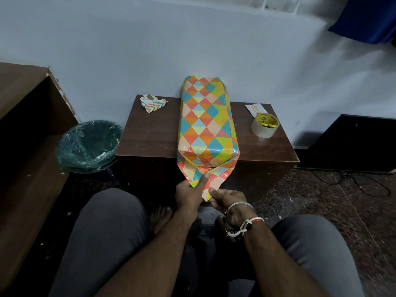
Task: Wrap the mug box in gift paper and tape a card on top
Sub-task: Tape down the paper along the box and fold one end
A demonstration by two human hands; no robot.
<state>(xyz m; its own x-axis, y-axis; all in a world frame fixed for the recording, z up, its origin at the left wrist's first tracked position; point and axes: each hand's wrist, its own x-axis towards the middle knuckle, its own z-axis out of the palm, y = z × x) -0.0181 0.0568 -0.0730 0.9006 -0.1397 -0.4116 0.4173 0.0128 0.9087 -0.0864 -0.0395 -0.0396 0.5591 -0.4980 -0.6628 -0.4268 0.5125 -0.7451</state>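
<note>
Head view (1 view only). The box (206, 121), wrapped in diamond-patterned paper, lies lengthwise on the table (150, 136). Its far end is toward the wall and its near end is at the table's front edge. At the near end the paper is creased into a pointed flap (214, 179) that hangs past the edge.

The left hand (189, 195) pinches the flap's left side, thumb on top and fingers beneath. The right hand (228, 200) pinches the flap's tip between thumb and curled fingers. The tape (265, 124) stands on the table's right side, well apart from both hands, and the card (255, 108) lies just behind it. A paper scrap (153, 103) lies at the far left of the table. A lined bin (87, 144) sits on the floor to the left.

Likely risks:
1. Both hands are occupied and no strip of tape is ready. Freeing 1 hand to reach for the tape may let the glossy fold spring open.
2. A pull on the flap toward the person could drag the box off the front edge.
3. Tension at the 2 corner creases could split the paper.
4. An uneven crease would leave the box end puckered.

Whether the far end is taped cannot be told.
</note>
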